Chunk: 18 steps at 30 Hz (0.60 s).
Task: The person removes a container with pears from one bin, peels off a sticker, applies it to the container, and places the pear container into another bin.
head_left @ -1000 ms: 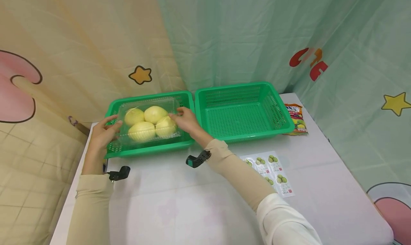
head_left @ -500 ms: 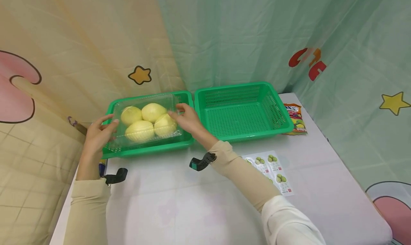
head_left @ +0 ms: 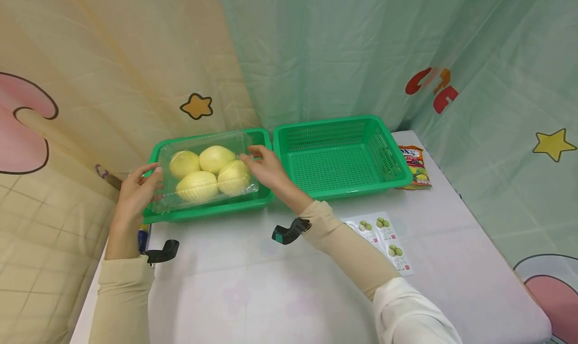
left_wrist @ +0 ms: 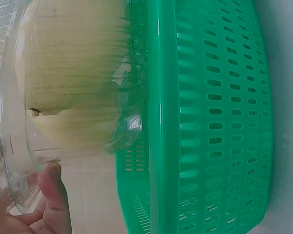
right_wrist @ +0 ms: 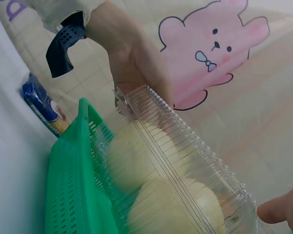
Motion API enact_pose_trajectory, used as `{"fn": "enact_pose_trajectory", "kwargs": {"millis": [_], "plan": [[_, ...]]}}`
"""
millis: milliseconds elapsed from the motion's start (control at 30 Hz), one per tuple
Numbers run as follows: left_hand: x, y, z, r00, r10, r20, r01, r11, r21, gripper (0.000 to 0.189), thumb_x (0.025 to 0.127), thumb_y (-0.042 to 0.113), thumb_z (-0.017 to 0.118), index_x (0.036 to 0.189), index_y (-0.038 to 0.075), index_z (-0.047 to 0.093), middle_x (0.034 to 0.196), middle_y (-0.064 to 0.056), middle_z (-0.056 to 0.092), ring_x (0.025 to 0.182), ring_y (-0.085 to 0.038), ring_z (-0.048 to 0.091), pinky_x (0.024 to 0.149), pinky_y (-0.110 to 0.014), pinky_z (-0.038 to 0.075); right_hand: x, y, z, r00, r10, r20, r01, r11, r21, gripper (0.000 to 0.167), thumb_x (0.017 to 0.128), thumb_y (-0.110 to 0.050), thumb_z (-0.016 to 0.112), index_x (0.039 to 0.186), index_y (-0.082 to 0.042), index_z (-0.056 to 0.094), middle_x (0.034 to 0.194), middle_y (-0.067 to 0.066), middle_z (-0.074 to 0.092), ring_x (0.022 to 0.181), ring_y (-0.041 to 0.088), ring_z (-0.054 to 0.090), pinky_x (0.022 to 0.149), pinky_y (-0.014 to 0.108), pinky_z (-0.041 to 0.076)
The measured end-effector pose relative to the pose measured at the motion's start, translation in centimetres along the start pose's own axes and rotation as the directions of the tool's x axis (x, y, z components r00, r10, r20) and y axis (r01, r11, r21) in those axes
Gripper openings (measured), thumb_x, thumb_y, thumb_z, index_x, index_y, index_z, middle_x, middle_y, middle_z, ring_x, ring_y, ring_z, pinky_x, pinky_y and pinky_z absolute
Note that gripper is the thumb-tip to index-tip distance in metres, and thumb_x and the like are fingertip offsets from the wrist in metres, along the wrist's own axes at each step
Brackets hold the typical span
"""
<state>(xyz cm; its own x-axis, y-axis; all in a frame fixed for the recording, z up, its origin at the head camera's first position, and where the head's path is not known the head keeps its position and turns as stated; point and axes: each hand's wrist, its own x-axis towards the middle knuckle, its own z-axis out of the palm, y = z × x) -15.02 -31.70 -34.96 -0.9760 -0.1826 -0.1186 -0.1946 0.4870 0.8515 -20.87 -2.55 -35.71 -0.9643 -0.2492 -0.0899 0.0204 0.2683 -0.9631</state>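
A clear plastic clamshell box (head_left: 203,143) holding several pale yellow fruits (head_left: 197,185) is over the left green basket (head_left: 217,213). My left hand (head_left: 137,189) grips the box's left end, its thumb (left_wrist: 52,187) against the plastic in the left wrist view. At the opposite end, my right hand (head_left: 267,169) holds the right edge between thumb and fingers. Seen from the right wrist, the box's lid edge (right_wrist: 205,146) stands above the basket's rim (right_wrist: 85,141). Its underside is hidden, so I cannot tell whether it touches the basket floor.
A second green basket (head_left: 338,191) stands to the right, close beside the first. A colourful snack packet (head_left: 415,168) lies past its right side. Nearer on the table is a sheet of fruit stickers (head_left: 384,238). A blue packet (right_wrist: 41,105) lies left of the left basket.
Both hands have shifted the box slightly left and back over the basket. In the last half second its right end has moved slightly right and toward me. The baskets have stayed put.
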Motion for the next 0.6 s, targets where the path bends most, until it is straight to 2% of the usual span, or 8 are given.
{"fn": "enact_pose_trajectory", "kwargs": {"millis": [133, 233, 400, 600], "plan": [[-0.1, 0.0, 0.0, 1.000, -0.005, -0.004, 0.005, 1.000, -0.007, 0.064, 0.105, 0.050, 0.037, 0.157, 0.013, 0.034, 0.113, 0.012, 0.052, 0.097, -0.002, 0.054, 0.074, -0.016, 0.057, -0.4, 0.1, -0.4, 1.000, -0.015, 0.014, 0.014, 0.999, 0.038, 0.046, 0.106, -0.028, 0.049, 0.148, -0.010, 0.046, 0.148, 0.012, 0.051, 0.135, 0.029, 0.053, 0.104, 0.043, 0.053], [-0.4, 0.0, 0.0, 1.000, -0.005, -0.009, 0.005, 1.000, -0.013, 0.062, 0.106, 0.049, 0.035, 0.157, 0.014, 0.035, 0.110, 0.013, 0.055, 0.096, -0.002, 0.055, 0.073, -0.016, 0.056, -0.7, 0.2, -0.7, 0.999, -0.022, 0.024, 0.020, 0.997, 0.071, 0.043, 0.107, -0.022, 0.046, 0.148, -0.010, 0.046, 0.146, 0.013, 0.051, 0.132, 0.029, 0.055, 0.101, 0.040, 0.055], [-0.9, 0.2, 0.0, 1.000, 0.017, -0.007, -0.017, 0.999, -0.036, 0.058, 0.107, 0.044, 0.034, 0.156, 0.014, 0.035, 0.108, 0.013, 0.054, 0.093, -0.002, 0.055, 0.071, -0.016, 0.056, -1.2, 0.3, -1.1, 0.999, -0.042, 0.018, 0.040, 0.995, 0.089, 0.042, 0.106, -0.012, 0.045, 0.147, -0.008, 0.047, 0.140, 0.014, 0.053, 0.124, 0.028, 0.057, 0.094, 0.034, 0.057], [-1.4, 0.4, 0.0, 1.000, 0.025, -0.006, -0.026, 0.997, -0.075, 0.051, 0.108, 0.030, 0.036, 0.155, 0.011, 0.037, 0.106, 0.012, 0.053, 0.090, -0.001, 0.057, 0.070, -0.017, 0.058, -1.9, 0.3, -1.6, 0.997, -0.073, 0.024, 0.071, 0.995, 0.072, 0.043, 0.104, -0.008, 0.047, 0.147, -0.008, 0.046, 0.139, 0.014, 0.054, 0.119, 0.027, 0.059, 0.089, 0.032, 0.057]]}}
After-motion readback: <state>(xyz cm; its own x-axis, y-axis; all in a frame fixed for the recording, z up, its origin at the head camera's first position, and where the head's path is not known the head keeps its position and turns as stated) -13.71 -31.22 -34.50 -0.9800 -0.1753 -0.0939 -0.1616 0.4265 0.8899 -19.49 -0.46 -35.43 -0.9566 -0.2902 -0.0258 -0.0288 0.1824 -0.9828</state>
